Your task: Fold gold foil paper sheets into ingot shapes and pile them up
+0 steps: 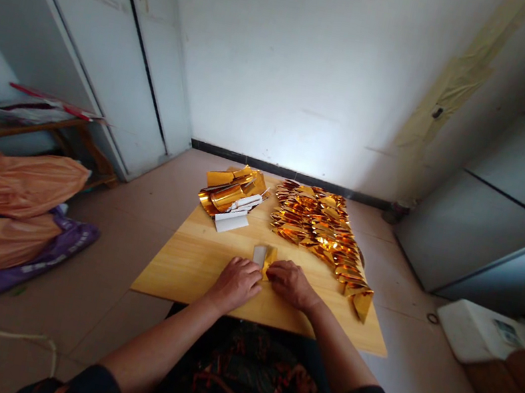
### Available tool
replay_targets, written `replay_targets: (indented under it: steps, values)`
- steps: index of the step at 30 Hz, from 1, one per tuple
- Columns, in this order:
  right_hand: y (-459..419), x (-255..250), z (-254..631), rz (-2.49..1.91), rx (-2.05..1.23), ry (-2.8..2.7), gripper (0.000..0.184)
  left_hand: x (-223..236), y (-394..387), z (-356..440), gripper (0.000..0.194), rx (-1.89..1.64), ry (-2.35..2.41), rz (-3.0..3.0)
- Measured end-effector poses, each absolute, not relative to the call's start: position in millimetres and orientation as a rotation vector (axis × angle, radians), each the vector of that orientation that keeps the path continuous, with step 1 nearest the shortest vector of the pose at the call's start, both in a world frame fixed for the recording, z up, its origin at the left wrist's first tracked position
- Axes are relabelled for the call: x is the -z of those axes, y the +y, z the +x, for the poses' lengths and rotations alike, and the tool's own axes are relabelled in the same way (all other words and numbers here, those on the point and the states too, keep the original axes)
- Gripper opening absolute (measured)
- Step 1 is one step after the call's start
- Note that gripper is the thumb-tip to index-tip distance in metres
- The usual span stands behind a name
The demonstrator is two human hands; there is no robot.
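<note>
A small sheet of gold foil paper (pixel 271 254), partly showing its whitish side, stands out from between my hands on the wooden board. My left hand (pixel 235 284) is closed on its near left edge, fingers bent and close together. From the right, my right hand (pixel 292 283) pinches the gold part, with the fingertips partly hidden. Beyond my left hand lies a loose pile of gold sheets (pixel 232 194), some curled, with white-backed paper (pixel 232 221) at its front. Rows of folded gold foil pieces (pixel 320 217) overlap along the right side and reach toward my right forearm.
The wooden board (pixel 178 270) lies low in front of my lap. Behind it is a white wall (pixel 285 65). Grey cabinets (pixel 92 10) stand left and a refrigerator-like grey unit (pixel 509 179) right. An orange plastic bag (pixel 7 206) and a white container (pixel 477 332) flank the floor.
</note>
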State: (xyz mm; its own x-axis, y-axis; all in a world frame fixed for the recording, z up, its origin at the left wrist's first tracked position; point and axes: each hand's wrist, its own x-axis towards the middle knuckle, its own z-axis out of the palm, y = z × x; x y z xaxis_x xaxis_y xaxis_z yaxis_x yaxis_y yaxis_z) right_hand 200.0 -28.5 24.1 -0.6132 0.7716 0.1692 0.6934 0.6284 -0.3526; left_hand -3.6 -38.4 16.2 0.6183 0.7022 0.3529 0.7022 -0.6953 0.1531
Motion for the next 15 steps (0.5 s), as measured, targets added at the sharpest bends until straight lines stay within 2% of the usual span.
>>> replay_targets:
  steps: [5, 15]
  values:
    - [-27.7, -23.7, 198.8, -1.072, -0.452, -2.495, 0.024, -14.2, -33.8, -0.3, 0.009, 0.693, -1.228, -2.741]
    - [-22.4, -25.7, 203.1, -0.908, -0.606, -2.408, 0.023, -15.9, -30.9, 1.4, 0.025, 0.727, -1.01, -2.645]
